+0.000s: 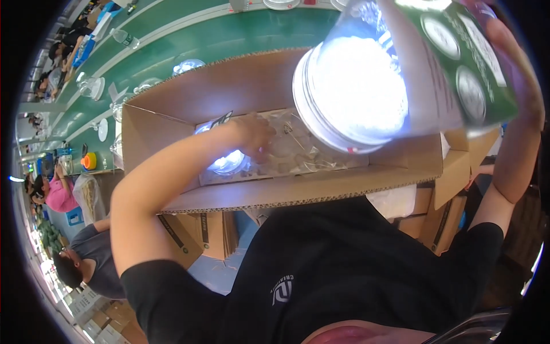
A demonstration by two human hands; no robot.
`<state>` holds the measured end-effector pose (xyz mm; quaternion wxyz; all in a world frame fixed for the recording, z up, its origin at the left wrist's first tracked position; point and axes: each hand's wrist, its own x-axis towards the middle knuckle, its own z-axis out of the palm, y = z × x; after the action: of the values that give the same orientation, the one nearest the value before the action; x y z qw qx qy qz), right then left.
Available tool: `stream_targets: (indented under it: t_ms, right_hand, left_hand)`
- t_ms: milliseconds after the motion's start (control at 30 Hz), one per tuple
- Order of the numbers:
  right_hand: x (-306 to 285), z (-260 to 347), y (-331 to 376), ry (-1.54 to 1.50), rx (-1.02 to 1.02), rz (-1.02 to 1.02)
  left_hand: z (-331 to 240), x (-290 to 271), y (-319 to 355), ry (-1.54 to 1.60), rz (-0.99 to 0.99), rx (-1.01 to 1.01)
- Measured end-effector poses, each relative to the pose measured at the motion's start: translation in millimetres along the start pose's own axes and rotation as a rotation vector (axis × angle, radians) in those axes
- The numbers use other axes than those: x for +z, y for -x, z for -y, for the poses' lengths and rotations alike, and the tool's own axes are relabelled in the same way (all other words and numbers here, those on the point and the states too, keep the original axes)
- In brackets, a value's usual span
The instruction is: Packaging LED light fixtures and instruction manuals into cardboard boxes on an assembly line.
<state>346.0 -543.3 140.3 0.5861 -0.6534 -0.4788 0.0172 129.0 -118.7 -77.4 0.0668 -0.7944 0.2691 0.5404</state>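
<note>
My right hand (514,69) grips a glowing clear lamp (366,92) with a white ringed rim, tilted over the right part of an open cardboard box (286,198). A green printed label (478,69) covers the end nearest that hand. Inside the box, my left hand (255,136) reaches down with its fingers apart and slightly blurred. Right beside it sits another lit lamp (228,163), partly hidden by my forearm. Clear plastic wrapping (292,140) lies on the box bottom near my fingertips.
Behind the box runs a green conveyor belt (229,37) carrying several clear lamps, one (188,66) close to the box's far wall. Flattened cartons (215,235) stand below the near edge. A person in dark clothing (94,261) is at the left, another in pink (59,195) farther off.
</note>
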Motion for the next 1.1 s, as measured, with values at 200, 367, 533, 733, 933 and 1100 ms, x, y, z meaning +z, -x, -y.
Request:
stream_targets:
  t_ms: [200, 367, 533, 733, 933, 1100]
  right_hand:
    - [199, 109, -69, 0.192, 0.025, 0.043]
    - [223, 120, -72, 0.189, 0.045, 0.089]
    - [282, 115, -78, 0.112, 0.081, 0.141]
    - [140, 60, -36, 0.148, 0.048, 0.113]
    - [167, 51, -31, 0.504, -0.016, 0.470]
    - [225, -3, 0, 0.341, -0.176, 0.410]
  left_hand:
    - [0, -21, -65, -0.582, -0.095, -0.064]
    - [11, -10, -53, -0.508, -0.475, -0.152]
    - [24, 11, -26, 0.075, -0.758, -0.081]
    - [-7, 9, -23, 0.201, -0.175, 0.465]
    - [-34, 59, -53, 0.055, 0.064, 0.235]
    - [-34, 64, -31, 0.250, 0.035, 0.267]
